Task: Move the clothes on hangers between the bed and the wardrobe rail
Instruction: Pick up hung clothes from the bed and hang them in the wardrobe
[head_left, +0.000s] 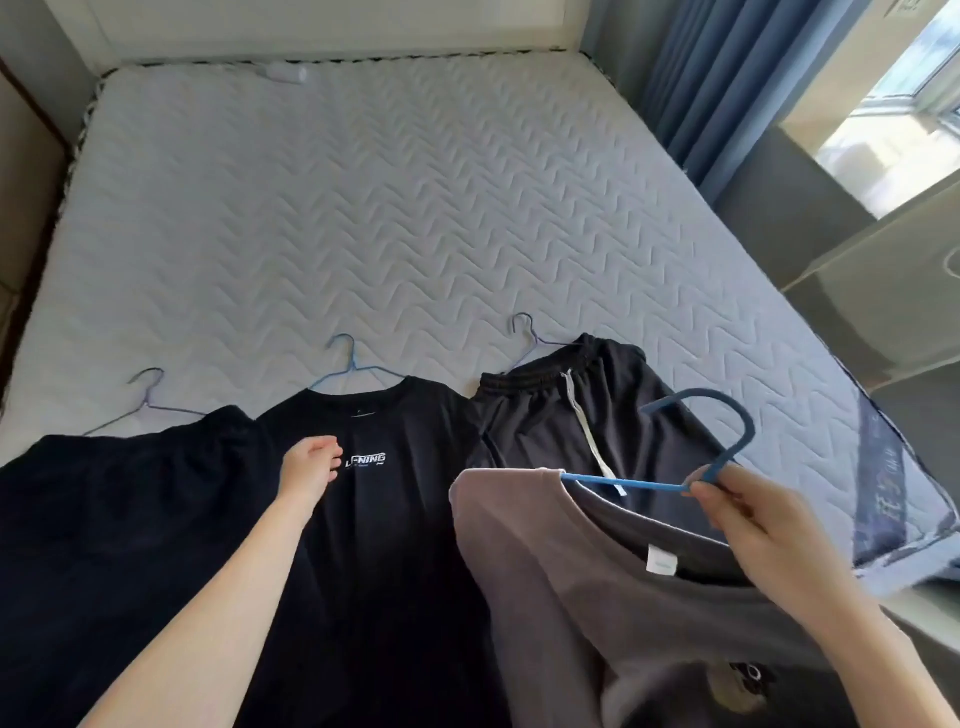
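Grey shirt (519, 545) held over the bed (363, 208).
My right fingers (711, 491) pinch its blue hanger (639, 484) above the drawstring trousers (530, 415); left fingers (324, 452) hang loose over the black T-shirt (395, 545).

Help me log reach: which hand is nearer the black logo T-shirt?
Left. The left hand is over the black logo T-shirt, beside its print; the right hand is off to its right, pinching the blue hanger.
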